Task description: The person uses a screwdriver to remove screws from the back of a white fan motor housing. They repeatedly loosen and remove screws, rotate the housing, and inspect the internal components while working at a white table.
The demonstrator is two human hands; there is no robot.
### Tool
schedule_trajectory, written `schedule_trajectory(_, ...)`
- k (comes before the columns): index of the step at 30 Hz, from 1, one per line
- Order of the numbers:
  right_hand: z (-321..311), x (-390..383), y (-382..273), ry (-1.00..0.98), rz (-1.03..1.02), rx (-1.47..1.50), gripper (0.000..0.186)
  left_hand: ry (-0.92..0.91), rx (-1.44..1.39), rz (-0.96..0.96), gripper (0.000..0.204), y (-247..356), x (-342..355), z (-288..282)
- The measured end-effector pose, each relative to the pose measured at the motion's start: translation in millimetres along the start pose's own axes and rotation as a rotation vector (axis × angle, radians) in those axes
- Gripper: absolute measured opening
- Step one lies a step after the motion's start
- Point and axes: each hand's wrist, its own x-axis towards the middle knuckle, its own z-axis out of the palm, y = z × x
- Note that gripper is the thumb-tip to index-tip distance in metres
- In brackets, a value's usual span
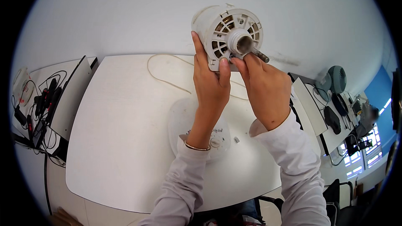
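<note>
A white fan motor housing [205, 16] is raised above the far edge of the table. Its round vented front shows copper-coloured parts behind the ribs, a threaded collar [238, 37] in the middle and a metal shaft [261, 55] sticking out toward the lower right. My left hand [209, 73] grips the housing from its left side and underneath, thumb near the front's lower rim. My right hand [266, 79] is closed with fingertips pressed together just under the collar, beside the shaft. Whatever they pinch is hidden. Below my left forearm lies a white fan base [178, 121] with a round knob.
A pale cord [157, 79] loops over the white table [113, 142]. A small grey piece [237, 139] lies right of the base. Cables and black-and-red tools [48, 94] cover a left side table. At right, another table holds a grey-green fan [336, 79] and dark items.
</note>
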Motion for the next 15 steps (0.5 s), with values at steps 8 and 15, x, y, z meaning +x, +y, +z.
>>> schedule_trajectory(8, 0, -5, -11, -0.208, 0.078, 0.055, 0.013, -0.020, 0.011, -0.011, 0.075, 1, -1, -2)
schedule_trajectory(15, -12, -2, -10, -0.261, 0.022, -0.124, 0.014, -0.022, 0.020, -0.025, 0.074, 2, -1, -2)
